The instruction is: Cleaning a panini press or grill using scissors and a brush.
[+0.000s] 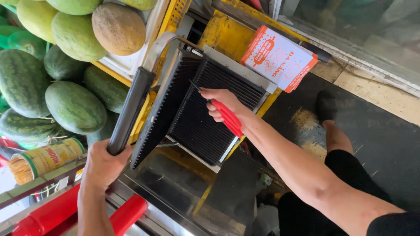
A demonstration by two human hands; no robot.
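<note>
Both hands on the ribbed press, lid up, red tool on the grid.

Lower left of frame: my left hand (pixel 103 164) has its fingers wrapped tight round the black handle (pixel 130 109), which props the hinged upper plate (pixel 162 109) open, I judge so the lower face stays reachable. Centre: my right hand (pixel 221 105) is clamped on a red-handled tool (pixel 227 117), its thin dark tip lying against the black ribbed grid (pixel 205 118), angled along the ribs as if to work the grooves. Red bars (pixel 127 214) sit just below the left wrist. Left edge: a yellow tin of sticks (pixel 43 158) on a shelf, watermelons (pixel 74 107) stacked behind, paler melons (pixel 118 28) at upper left. Upper right: an orange-and-white printed bag (pixel 280 59) lies on the yellow frame (pixel 225 35).
</note>
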